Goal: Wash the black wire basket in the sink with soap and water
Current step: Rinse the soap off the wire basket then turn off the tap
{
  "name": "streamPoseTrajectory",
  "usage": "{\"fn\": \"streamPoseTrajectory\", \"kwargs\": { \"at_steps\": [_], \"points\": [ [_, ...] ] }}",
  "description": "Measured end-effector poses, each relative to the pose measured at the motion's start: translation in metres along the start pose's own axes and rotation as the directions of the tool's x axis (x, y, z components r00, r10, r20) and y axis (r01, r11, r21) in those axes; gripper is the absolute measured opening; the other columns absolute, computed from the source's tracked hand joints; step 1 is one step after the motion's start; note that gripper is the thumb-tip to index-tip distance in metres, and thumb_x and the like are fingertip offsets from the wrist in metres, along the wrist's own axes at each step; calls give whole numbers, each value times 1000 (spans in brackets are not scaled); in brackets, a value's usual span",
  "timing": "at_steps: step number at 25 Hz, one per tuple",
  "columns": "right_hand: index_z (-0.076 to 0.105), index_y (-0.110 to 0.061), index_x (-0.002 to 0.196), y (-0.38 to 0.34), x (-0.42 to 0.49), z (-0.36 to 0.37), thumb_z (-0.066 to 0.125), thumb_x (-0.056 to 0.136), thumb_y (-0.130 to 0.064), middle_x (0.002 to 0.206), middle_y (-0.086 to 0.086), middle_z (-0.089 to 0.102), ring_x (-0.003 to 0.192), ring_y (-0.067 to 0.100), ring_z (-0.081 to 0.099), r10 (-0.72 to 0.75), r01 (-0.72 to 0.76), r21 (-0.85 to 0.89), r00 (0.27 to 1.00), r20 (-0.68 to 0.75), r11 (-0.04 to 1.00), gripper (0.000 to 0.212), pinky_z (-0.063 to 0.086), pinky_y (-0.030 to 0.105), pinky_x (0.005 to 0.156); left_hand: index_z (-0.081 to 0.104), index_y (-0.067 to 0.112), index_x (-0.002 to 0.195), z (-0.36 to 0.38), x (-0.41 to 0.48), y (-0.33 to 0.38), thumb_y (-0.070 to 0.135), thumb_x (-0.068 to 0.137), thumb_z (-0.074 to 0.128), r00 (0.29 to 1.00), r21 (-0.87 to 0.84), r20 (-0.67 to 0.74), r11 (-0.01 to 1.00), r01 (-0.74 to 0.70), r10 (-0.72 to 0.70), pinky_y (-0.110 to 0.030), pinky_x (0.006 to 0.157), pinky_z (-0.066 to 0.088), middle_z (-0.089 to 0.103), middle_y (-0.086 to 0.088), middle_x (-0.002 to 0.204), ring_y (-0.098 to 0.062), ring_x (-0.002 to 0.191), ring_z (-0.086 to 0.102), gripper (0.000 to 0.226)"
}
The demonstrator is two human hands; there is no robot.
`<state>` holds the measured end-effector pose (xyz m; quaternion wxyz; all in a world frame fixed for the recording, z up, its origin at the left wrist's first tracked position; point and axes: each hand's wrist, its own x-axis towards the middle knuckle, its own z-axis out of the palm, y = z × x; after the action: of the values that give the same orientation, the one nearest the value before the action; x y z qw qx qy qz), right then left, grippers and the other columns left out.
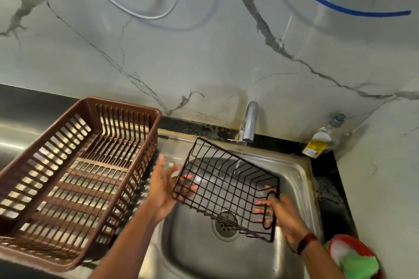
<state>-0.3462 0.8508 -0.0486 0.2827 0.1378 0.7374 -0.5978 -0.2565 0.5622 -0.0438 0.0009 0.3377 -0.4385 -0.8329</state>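
The black wire basket point(223, 184) hangs tilted over the steel sink point(292, 172), its open side towards me. Water runs from the chrome tap point(249, 121) onto its far edge. My left hand point(166, 186) supports the basket's left end with straight fingers, the fingertips showing through the wires. My right hand point(280, 213) grips the right end, fingers curled round the wires. The sink drain point(225, 225) shows below the basket.
A brown plastic dish rack point(74, 172) stands on the steel drainboard to the left. A clear bottle with a yellow label point(322, 140) sits in the back right corner. A red bowl with foam and a green scrubber point(353, 258) is at the front right.
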Motion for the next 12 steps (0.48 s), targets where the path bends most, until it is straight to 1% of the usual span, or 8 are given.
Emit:
{"fn": "streamPoseTrajectory", "kwargs": {
  "at_steps": [3,5,6,7,9,10,11,12],
  "points": [
    [53,-7,123,-33,16,-4,38,102,-14,99,22,68,77,32,69,13,-8,-131,999,40,991,26,52,32,49,57,2,124,-7,6,13,78,80,58,974,320,144,939,125,-178,-55,90,54,69,-24,115,-42,101,68,89],
    [56,6,112,-52,30,-1,41,99,-10,93,25,67,71,34,66,-18,19,-215,1000,7,976,26,54,37,49,52,5,131,-6,4,14,66,78,66,961,353,172,924,146,-218,-55,91,56,69,-25,120,-44,107,68,82],
    [59,5,107,-58,38,1,44,98,-11,92,23,69,73,35,67,-92,75,-308,995,-41,948,24,57,42,55,48,8,133,-5,2,13,58,75,70,959,329,183,932,149,-218,-58,91,55,68,-27,122,-46,109,68,80],
    [62,1,106,-63,43,5,47,96,-13,97,21,70,79,35,69,-226,156,-480,970,-91,863,22,58,46,64,45,10,135,-5,3,9,51,71,73,959,305,190,941,146,-210,-61,91,54,66,-29,124,-48,109,67,80],
    [55,-9,129,-62,44,22,52,94,-17,125,14,63,91,28,68,-537,286,-803,842,-50,523,36,56,36,74,42,11,136,-2,1,-5,41,68,76,971,272,158,953,134,-181,-66,89,53,62,-33,126,-50,107,67,81],
    [44,-12,141,-56,43,35,51,95,-20,141,10,50,89,22,67,-615,336,-860,788,34,383,47,56,29,70,41,11,135,0,0,-13,36,70,75,978,263,128,956,129,-167,-68,88,53,61,-33,126,-50,105,68,78],
    [34,-13,147,-48,41,49,49,96,-24,152,9,35,87,18,66,-621,361,-885,776,111,294,54,56,24,66,40,11,135,1,0,-22,33,71,73,983,253,103,960,123,-153,-68,86,54,62,-32,124,-50,104,68,75],
    [25,-13,150,-38,40,63,46,97,-28,158,11,21,95,20,65,-570,369,-889,806,160,272,59,58,26,70,40,12,136,3,-1,-29,31,71,73,986,235,87,965,117,-141,-66,83,56,63,-29,120,-50,103,68,75]
  ]
}}
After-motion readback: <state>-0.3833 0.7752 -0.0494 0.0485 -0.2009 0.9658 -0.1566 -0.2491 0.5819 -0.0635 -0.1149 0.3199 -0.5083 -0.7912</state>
